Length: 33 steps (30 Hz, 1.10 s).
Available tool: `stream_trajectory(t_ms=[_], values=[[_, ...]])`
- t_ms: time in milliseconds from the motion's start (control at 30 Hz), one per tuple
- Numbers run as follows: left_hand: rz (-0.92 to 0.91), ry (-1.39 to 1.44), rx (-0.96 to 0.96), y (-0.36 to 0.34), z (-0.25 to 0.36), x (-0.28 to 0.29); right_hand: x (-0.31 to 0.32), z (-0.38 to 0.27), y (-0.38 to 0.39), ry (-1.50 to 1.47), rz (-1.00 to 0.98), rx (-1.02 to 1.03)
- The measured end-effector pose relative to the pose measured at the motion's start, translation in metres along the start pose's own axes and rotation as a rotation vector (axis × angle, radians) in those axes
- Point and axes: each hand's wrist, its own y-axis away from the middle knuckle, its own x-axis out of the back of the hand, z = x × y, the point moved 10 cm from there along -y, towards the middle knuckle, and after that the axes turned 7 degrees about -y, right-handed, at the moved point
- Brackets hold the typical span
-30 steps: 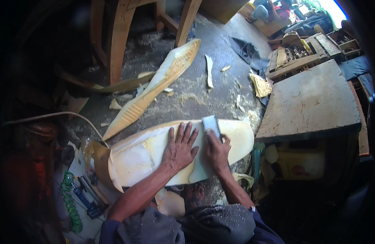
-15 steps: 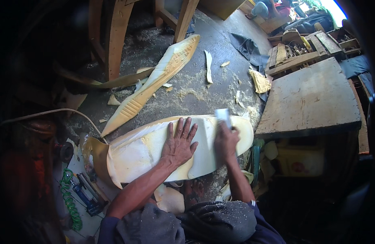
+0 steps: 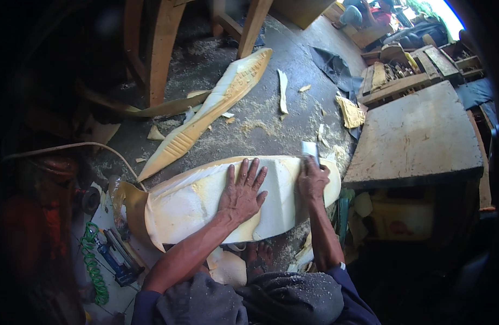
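Note:
A long, cream-coloured foam pad [image 3: 176, 214], shaped like a motorcycle seat, lies crosswise in front of me. My left hand [image 3: 241, 197] rests flat on its middle, fingers spread and holding nothing. Toward the pad's right end, my right hand [image 3: 313, 181] is closed around a pale, flat, rectangular tool [image 3: 309, 148], whose end sticks out past the fingers at the far edge. What kind of tool it is cannot be made out, as the hand covers most of it. Foam crumbs dust the cloth over my knees.
A long strip of ribbed foam [image 3: 206, 116] lies beyond the pad among scraps and crumbs. At right stands a wooden board top [image 3: 415, 138]. A green coiled hose [image 3: 92, 262] and a blue tool [image 3: 115, 265] lie at lower left. Wooden legs [image 3: 165, 49] rise at the back. Another person sits far off.
My right hand has moved slightly right across the foam with the pale tool and is less blurred. My left hand stays flat on the pad. The whole view has shifted a little.

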Motion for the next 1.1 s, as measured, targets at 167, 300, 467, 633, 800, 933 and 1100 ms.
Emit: stream_trajectory(t_ms=[167, 300, 467, 633, 800, 933, 1100], values=[[-0.034, 0.055, -0.007, 0.0, 0.0, -0.001, -0.026, -0.021, 0.009, -0.022, -0.284, 0.196], [-0.02, 0.062, 0.016, 0.0, -0.001, 0.0, -0.015, -0.027, 0.014, -0.122, -0.184, 0.128], [-0.011, -0.002, -0.015, -0.003, 0.002, -0.001, -0.019, -0.066, 0.029, -0.051, -0.219, 0.307], [-0.067, -0.029, -0.003, -0.002, 0.002, -0.006, 0.009, -0.073, 0.052, -0.133, -0.054, 0.321], [-0.113, -0.142, -0.013, -0.007, 0.004, -0.01, -0.017, -0.079, 0.02, -0.159, -0.151, 0.235], [-0.071, -0.138, -0.016, -0.007, 0.006, -0.004, 0.004, -0.069, 0.048, -0.184, -0.015, 0.275], [-0.081, -0.192, -0.02, -0.009, 0.008, -0.007, -0.009, -0.066, 0.029, -0.186, -0.066, 0.195]])
